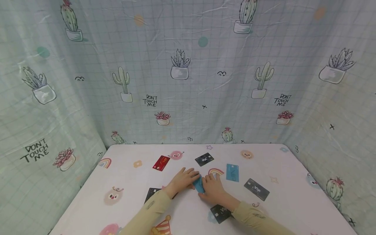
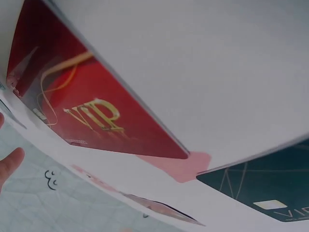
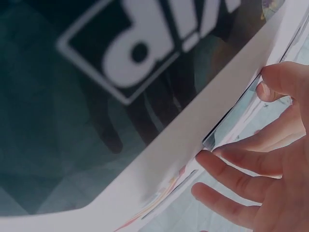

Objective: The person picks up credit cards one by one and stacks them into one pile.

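A light blue card [image 1: 198, 185] lies between the two hands near the table's middle. My left hand [image 1: 181, 180] holds its left side with thumb and fingers, the fingers partly covering the far end. At the card's right side, my right hand [image 1: 213, 189] has its thumb at the near edge and fingers at the far edge. The right wrist view shows this right hand [image 3: 260, 159] with the thin card edge between thumb and fingers. Only fingertips [image 2: 10, 164] of the left hand appear in the left wrist view.
Around the hands lie a red VIP card [image 1: 161, 163], a black card [image 1: 204, 159], another blue card [image 1: 232, 173] and a grey VIP card [image 1: 257, 189]. Sleeved forearms partly cover two more black cards, one left [image 1: 152, 193], one right [image 1: 220, 213]. A patterned curtain [image 1: 188, 91] hangs behind.
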The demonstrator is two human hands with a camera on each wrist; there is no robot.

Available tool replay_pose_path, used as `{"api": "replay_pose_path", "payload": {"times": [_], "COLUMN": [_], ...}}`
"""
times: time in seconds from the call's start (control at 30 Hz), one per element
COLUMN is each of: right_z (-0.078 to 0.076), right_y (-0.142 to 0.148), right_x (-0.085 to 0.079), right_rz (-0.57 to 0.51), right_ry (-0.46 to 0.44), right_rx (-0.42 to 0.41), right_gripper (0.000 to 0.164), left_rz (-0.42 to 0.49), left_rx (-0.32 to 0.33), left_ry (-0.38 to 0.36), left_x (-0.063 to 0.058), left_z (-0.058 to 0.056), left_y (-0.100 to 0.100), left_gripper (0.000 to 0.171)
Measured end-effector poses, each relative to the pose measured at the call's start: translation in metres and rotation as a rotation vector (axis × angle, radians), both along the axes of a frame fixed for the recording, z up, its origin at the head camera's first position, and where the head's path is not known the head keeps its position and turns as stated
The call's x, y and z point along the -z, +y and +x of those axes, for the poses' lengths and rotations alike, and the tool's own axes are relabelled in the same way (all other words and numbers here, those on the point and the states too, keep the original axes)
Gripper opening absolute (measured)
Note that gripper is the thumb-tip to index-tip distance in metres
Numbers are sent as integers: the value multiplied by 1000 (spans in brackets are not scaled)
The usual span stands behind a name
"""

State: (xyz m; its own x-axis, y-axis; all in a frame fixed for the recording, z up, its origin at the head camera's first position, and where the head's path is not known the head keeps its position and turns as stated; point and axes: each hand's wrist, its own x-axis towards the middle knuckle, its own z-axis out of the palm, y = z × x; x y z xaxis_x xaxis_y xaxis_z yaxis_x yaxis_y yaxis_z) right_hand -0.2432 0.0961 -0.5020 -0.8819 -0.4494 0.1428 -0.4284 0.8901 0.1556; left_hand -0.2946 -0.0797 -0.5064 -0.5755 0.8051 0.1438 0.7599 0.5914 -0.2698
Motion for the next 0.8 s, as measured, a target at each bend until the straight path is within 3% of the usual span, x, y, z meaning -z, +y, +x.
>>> {"api": "replay_pose_path", "payload": {"times": [0.37,0.57,0.8], "right_z": [-1,-2,1], "right_y": [-1,-1,-1], "right_x": [0,2,-1], "right_rz": [2,-2,-46], "right_ry": [-17,-39,4], "right_rx": [-10,-7,-49], "right_gripper": [67,66,61], "left_rz": [-9,-18,3], "left_rx": [15,29,51], "left_ry": [-52,-41,-27], "left_x": [-5,-4,-2], "left_z": [1,0,-2], "left_y": [3,4,3], "left_gripper": [56,55,52]}}
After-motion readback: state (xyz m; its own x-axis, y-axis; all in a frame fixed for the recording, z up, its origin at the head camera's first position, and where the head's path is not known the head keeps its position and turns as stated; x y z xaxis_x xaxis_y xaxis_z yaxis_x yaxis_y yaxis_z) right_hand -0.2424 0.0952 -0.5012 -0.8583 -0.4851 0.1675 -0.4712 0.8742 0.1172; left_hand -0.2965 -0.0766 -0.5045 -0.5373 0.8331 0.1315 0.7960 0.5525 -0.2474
